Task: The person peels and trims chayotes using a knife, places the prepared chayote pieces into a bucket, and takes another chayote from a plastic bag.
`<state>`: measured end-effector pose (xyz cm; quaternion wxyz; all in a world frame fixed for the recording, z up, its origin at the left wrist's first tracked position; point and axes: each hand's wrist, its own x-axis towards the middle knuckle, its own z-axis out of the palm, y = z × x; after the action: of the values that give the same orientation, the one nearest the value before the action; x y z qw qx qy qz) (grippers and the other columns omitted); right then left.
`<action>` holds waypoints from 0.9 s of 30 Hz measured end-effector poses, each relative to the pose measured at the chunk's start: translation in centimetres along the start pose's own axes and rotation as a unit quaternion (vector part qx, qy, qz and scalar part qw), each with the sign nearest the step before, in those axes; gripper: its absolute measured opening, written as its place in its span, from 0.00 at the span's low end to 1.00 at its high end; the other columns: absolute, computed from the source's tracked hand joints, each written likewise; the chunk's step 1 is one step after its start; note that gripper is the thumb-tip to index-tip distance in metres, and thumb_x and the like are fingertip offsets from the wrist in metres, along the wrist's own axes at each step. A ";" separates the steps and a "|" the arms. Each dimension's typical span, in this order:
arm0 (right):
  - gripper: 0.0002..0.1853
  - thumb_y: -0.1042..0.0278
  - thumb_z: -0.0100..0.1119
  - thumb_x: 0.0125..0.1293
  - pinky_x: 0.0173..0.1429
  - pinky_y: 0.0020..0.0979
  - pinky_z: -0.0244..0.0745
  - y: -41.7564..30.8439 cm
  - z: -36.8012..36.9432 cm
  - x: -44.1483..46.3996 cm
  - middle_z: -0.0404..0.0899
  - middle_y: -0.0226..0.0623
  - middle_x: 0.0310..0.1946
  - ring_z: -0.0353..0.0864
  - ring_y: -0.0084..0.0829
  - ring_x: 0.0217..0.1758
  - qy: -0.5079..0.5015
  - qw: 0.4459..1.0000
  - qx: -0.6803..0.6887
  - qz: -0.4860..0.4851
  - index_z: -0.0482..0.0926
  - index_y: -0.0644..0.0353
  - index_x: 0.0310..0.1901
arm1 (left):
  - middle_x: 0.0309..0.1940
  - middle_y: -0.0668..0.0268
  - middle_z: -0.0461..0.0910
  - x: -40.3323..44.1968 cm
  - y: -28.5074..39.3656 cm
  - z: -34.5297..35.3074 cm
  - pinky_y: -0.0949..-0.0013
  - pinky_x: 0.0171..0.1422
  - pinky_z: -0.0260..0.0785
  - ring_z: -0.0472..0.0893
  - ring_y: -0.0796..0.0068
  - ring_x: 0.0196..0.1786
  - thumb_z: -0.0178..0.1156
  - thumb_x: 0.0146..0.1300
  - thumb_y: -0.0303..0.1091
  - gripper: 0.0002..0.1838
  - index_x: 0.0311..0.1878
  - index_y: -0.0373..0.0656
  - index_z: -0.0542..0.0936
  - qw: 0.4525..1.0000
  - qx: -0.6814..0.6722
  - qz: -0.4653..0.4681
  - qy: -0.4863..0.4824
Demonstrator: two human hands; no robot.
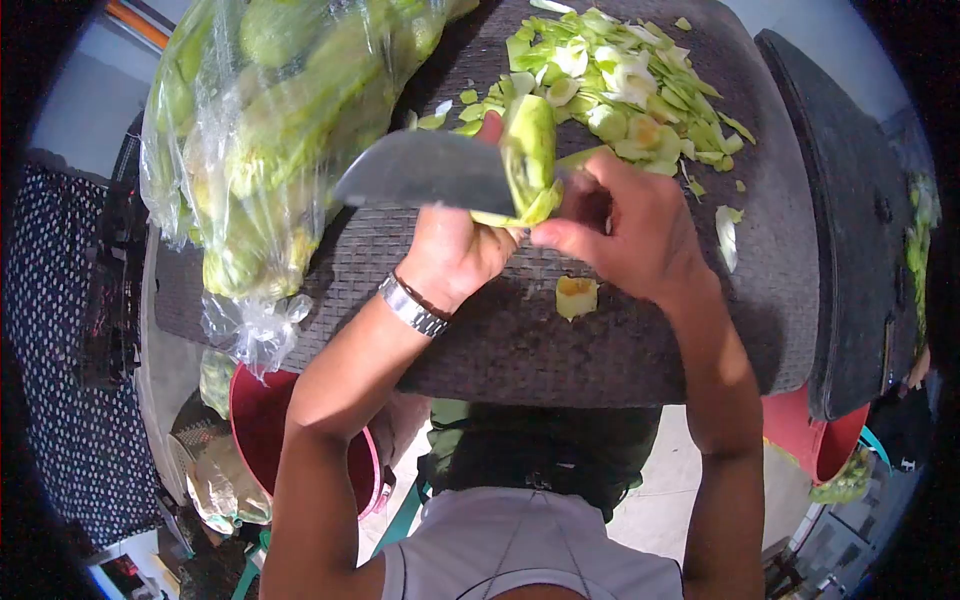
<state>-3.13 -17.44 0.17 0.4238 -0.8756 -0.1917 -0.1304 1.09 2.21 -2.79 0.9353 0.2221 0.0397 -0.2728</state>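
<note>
My left hand, with a metal-band watch on its wrist, is closed around a pale green, partly pared fruit held upright over the table. My right hand is closed on a knife, its handle mostly hidden by the fingers. The knife's broad blade points left and crosses in front of my left hand, against the fruit. Beyond my hands lies a heap of green and white peelings. A small cut piece with an orange-brown centre rests on the table just below my hands.
A large clear plastic bag full of green fruit lies on the left of the dark woven tabletop. Red buckets stand below, one at left and one at right. A dark board-like surface borders the table's right side.
</note>
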 end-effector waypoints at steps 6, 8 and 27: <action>0.29 0.39 0.76 0.61 0.35 0.36 0.79 0.8 -2.6 1.5 0.82 0.39 0.22 0.85 0.34 0.26 0.031 0.990 -0.021 0.136 0.79 0.62 0.32 | 0.48 0.61 0.86 -0.7 0.7 1.4 0.58 0.39 0.84 0.88 0.61 0.48 0.53 0.79 0.59 0.29 0.63 0.41 0.77 0.990 0.126 -0.025 -0.051; 0.29 0.39 0.76 0.61 0.36 0.36 0.79 0.2 -2.6 1.3 0.82 0.40 0.23 0.85 0.33 0.27 0.032 0.991 -0.016 0.132 0.80 0.62 0.33 | 0.49 0.61 0.86 -1.0 0.5 1.9 0.56 0.40 0.84 0.88 0.63 0.48 0.53 0.79 0.59 0.29 0.63 0.41 0.77 0.988 0.152 -0.010 -0.025; 0.31 0.36 0.77 0.58 0.36 0.42 0.79 -1.1 -1.4 0.6 0.81 0.44 0.22 0.86 0.44 0.27 -0.006 0.998 -0.015 0.063 0.79 0.63 0.33 | 0.52 0.58 0.85 -1.5 -0.7 2.0 0.57 0.41 0.83 0.87 0.62 0.49 0.49 0.81 0.53 0.26 0.65 0.40 0.75 0.995 0.021 0.043 0.087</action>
<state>-3.19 -17.78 2.06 0.4165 -0.8931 -0.1366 -0.1010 -0.67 1.55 -0.96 0.9342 0.2663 0.1057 -0.2125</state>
